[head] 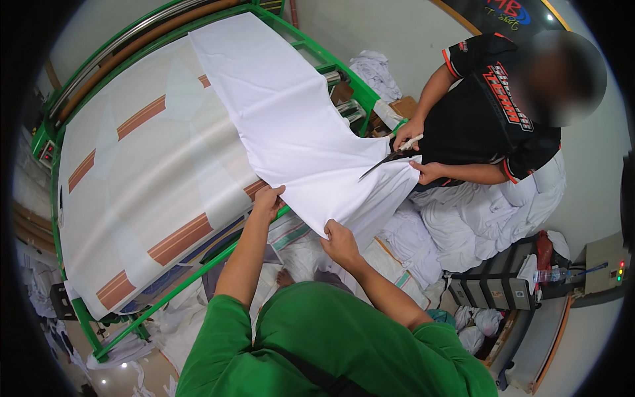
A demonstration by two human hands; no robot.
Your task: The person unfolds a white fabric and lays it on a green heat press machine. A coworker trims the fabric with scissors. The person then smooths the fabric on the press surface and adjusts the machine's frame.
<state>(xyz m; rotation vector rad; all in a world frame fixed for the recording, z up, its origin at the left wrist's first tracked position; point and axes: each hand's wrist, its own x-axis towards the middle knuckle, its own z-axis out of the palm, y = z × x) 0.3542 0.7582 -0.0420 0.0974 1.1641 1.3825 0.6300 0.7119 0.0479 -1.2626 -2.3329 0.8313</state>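
A long white fabric sheet [287, 109] lies over the right side of the printed paper and runs off the table towards a co-worker. My left hand [269, 202] grips its near edge beside the green table rail. Further right, my right hand [341, 243] pinches the fabric's near corner. Between my hands the edge is pulled fairly straight. Across from me, the co-worker's one hand [409, 135] holds fabric scissors [389, 160] whose blades lie along the white cloth. Their other hand [427, 172] holds the cloth's right edge.
Printed paper with brown striped blocks [149, 198] covers the green-framed machine table [198, 275]. White fabric heaps [466, 218] lie behind and below the co-worker [476, 109]. A grey case [491, 283] and a control box with lights [603, 268] stand at right.
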